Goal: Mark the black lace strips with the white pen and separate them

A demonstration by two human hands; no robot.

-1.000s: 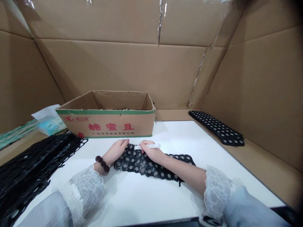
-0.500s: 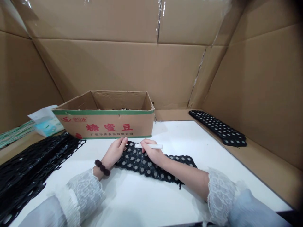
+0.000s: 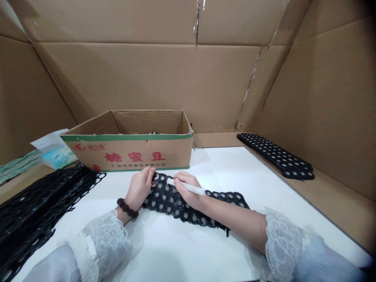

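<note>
A black strip of fabric with rows of pale round dots (image 3: 166, 199) lies across the white table in front of me. My left hand (image 3: 140, 187) pinches its upper left corner, and fingertips show through a hole there. In my right hand (image 3: 188, 188) is a white pen (image 3: 194, 188), its tip end pointing left at the strip's upper edge. The right forearm passes over the strip's right part and hides some of it.
Behind the hands stands an open cardboard box (image 3: 135, 154) with dark pieces inside. Black perforated material (image 3: 32, 207) covers the left side, near a tissue pack (image 3: 58, 154). Another dotted black strip (image 3: 276, 154) lies at the right, by the cardboard wall (image 3: 329, 98).
The pen is tilted more, its rear end lower. My left hand has shifted slightly left and up on the strip's corner. The camera view has moved a little.
</note>
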